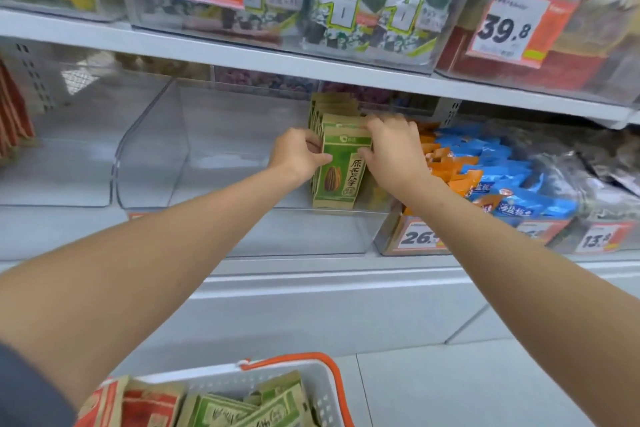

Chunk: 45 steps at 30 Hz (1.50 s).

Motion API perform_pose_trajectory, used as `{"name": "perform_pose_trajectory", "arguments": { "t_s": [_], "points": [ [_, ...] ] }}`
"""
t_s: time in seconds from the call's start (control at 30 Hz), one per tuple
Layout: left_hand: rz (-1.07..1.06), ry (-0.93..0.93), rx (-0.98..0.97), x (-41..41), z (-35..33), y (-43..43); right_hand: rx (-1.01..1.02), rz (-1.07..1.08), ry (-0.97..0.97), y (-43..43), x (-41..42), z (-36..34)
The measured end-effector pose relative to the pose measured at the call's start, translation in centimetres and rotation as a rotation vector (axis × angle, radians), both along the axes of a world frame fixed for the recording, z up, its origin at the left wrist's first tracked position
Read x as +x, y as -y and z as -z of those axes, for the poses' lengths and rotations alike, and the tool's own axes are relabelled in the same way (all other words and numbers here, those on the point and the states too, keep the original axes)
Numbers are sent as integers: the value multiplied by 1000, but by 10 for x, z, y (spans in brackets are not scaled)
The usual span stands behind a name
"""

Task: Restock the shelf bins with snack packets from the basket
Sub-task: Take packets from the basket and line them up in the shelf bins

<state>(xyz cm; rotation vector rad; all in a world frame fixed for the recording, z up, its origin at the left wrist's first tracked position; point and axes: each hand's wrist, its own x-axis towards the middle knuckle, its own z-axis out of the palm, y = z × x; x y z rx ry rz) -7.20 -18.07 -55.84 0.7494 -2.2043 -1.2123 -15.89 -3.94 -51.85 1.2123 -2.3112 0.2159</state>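
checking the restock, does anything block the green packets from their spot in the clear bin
Nothing visible does. The green packets already stand upright in the clear bin, with the left hand and right hand holding the front ones.

we stand in a shop: orange price tags [505, 22] above the white shelf board [207, 52], clear bins [152, 156] of snack packets [341, 172] below it.

Bright, even light; seemingly blurred edges.
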Motion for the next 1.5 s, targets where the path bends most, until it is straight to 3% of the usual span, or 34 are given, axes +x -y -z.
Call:
{"name": "perform_pose_trajectory", "arguments": {
  "t_s": [0.23,0.63,0.9,1.0,1.23,1.37,1.5],
  "points": [
    [-77,89,-112,-11,-3,3,56,101,46,15,-10,0],
    [-67,167,-53,11,6,-1,30,112,41,3,4,5],
    [-89,44,-121,72,-9,-33,-126,-152,42,-22,75,19],
    [-54,77,-162,119,-4,-47,-84,-239,152,-33,111,37],
    [85,296,-131,241,49,-64,364,-358,467,-43,199,87],
    [174,541,-79,294,92,-54,735,-312,582,-49,227,131],
    [119,645,50,336,135,-39,1056,-211,623,-64,230,173]
  ]
}}
